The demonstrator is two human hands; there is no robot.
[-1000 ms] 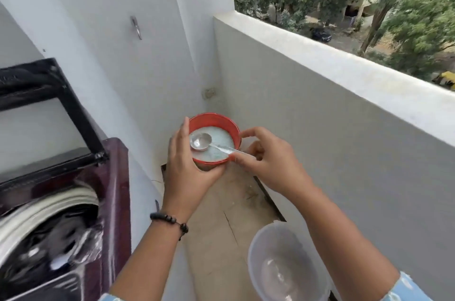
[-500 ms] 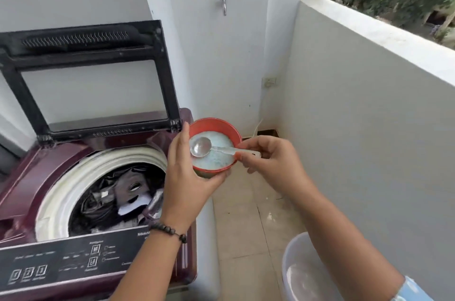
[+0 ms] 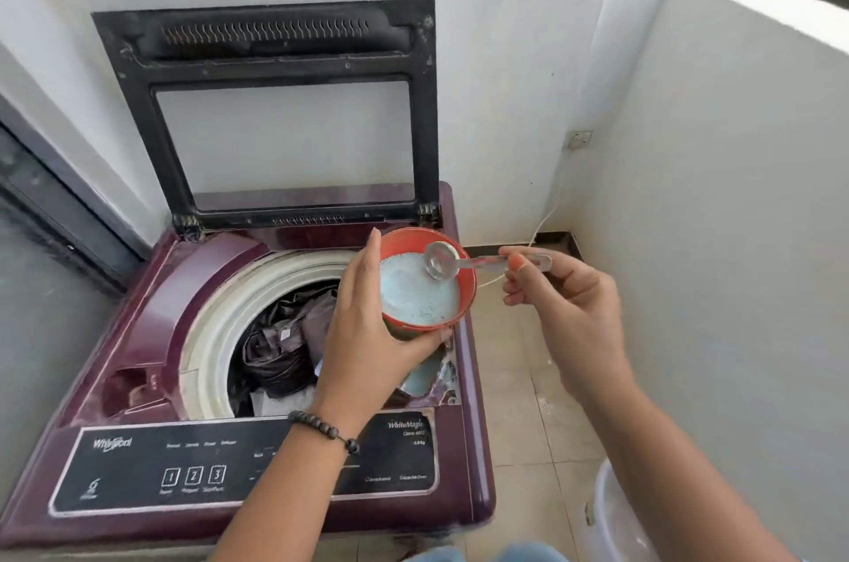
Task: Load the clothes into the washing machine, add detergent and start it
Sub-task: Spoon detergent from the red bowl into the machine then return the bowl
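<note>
I see the left hand (image 3: 367,345) wrapped around the red bowl (image 3: 464,281) of pale blue detergent powder (image 3: 416,299), over the right edge of the washing machine (image 3: 151,309). Right hand (image 3: 569,309) pinches the spoon (image 3: 459,260) handle, scoop above the powder. Lid (image 3: 275,111) up, dark clothes (image 3: 285,341) in drum.

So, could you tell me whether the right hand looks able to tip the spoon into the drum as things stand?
Probably yes: the lid stands open, but the left hand and red container lie between the spoon and the drum.
</note>
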